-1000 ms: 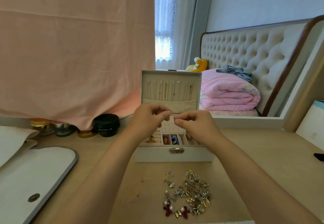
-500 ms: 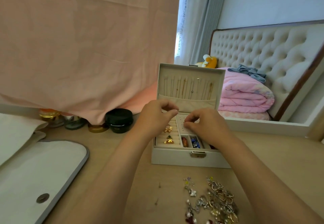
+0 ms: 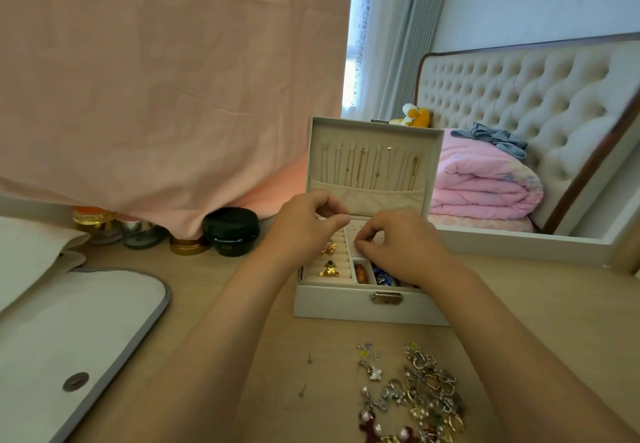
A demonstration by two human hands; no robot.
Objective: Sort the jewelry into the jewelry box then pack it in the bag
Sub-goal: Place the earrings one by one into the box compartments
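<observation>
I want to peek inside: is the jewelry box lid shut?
No, the jewelry box has its lid standing open, with chains hanging inside.

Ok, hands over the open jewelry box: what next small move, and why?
Probably press whatever the right hand pinches into the perforated panel: its fingertips sit at the holes, left hand pinched alongside. The item is too small to see.

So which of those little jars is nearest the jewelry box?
The round black jar, rightmost in the row; the gold-lidded jar beside it sits further left.
</observation>
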